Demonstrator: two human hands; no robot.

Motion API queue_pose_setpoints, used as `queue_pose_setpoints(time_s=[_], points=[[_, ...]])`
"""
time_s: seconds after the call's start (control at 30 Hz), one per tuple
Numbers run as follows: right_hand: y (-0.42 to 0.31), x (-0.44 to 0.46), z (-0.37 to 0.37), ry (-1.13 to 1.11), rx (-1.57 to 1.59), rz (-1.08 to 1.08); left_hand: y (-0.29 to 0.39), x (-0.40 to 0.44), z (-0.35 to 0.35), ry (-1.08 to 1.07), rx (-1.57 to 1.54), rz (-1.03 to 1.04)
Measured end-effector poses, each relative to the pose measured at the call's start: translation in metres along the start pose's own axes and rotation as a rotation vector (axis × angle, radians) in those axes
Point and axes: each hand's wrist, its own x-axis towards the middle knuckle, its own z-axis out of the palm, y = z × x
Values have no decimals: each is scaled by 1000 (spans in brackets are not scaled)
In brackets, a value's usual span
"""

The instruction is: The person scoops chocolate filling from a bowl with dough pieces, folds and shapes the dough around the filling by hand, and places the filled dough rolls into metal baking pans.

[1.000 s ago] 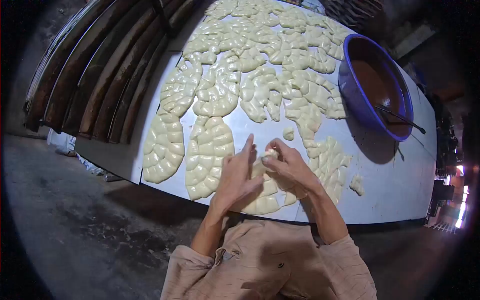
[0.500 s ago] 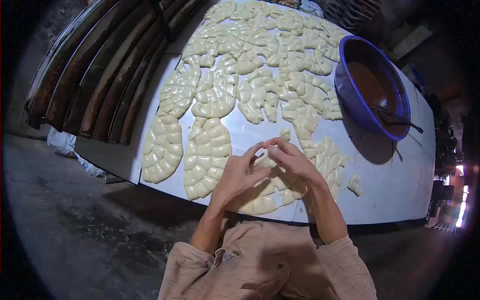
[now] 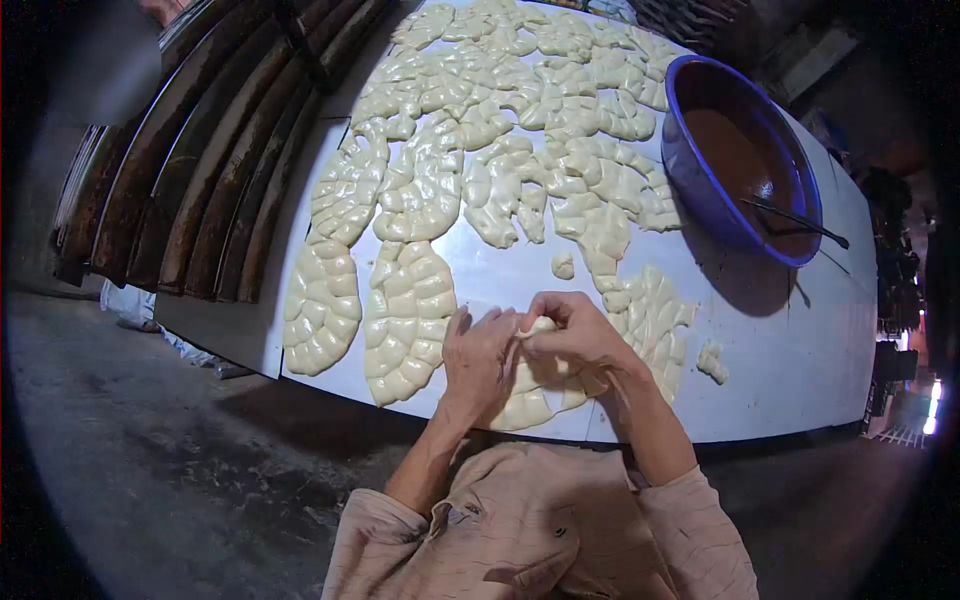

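Pale dough pieces (image 3: 412, 320) with scored, glossy surfaces cover much of a white table. Near the front edge, my right hand (image 3: 585, 338) pinches a small lump of dough (image 3: 541, 327) between thumb and fingers. My left hand (image 3: 482, 362) lies over the left side of the dough piece (image 3: 530, 400) below, fingers stretched out and close to my right fingertips. Both hands hide part of that piece. A small dough ball (image 3: 563, 265) sits just beyond them, and a loose scrap of dough (image 3: 711, 362) is at the right.
A purple basin (image 3: 690, 190) with brown contents and a dark-handled utensil (image 3: 800, 223) stands on the table's right. Long dark curved trays (image 3: 225, 150) are stacked at the left. The table's front edge (image 3: 620, 440) runs close to my body.
My hands were raised with fingertips together; now the left has flattened onto the dough and the right pinches a lump. The camera view has shifted slightly.
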Motion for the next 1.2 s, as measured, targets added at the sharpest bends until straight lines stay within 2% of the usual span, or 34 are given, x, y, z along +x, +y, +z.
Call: queue_pose_setpoints(time_s=[0.17,0.27,0.3,0.33,0.37,0.4,0.43,0.5,0.53,0.6,0.63,0.67,0.77,0.87,0.9,0.97,1.07,1.1,1.2], points=[[-4,-19,-7,129,486,40,-12,-5,14,-111,165,-68],[1,-29,-25,252,709,-153,-13,-2,14,-183,206,-99],[7,-32,-36,207,717,-251,-12,-1,14,-209,215,-111],[-2,-37,-36,253,754,-225,-11,1,14,-235,222,-119],[-19,-45,-32,304,791,-201,-7,4,6,-322,113,-182],[-28,-51,-32,357,829,-177,0,11,-1,-320,47,-176],[-14,-50,-45,337,710,-138,10,18,-9,-319,-21,-171],[-1,-53,-48,329,667,-153,31,40,-19,-348,-145,-134],[5,-53,-46,319,647,-157,57,56,-31,-377,-329,-207],[14,-56,-45,356,588,-154,69,65,-7,-380,-809,-328],[15,-61,-48,368,541,-139,80,74,0,-384,-933,-432],[13,-67,-51,385,495,-126,82,75,6,-369,-921,-438],[-4,-90,-62,631,-86,83,81,72,41,-341,-942,-441],[15,-108,-72,843,-531,-172,100,75,58,-342,-979,-487],[24,-110,-78,915,-552,-249,106,74,66,-327,-1052,-481],[14,-122,-81,873,-379,-246,126,80,77,-285,-1148,-444],[17,-127,-84,840,31,-291,159,88,102,-44,-1033,-124],[19,-128,-87,818,187,-317,169,88,109,-32,-1052,-61],[-12,-156,-98,524,866,-367,191,79,145,7,-1226,15]])
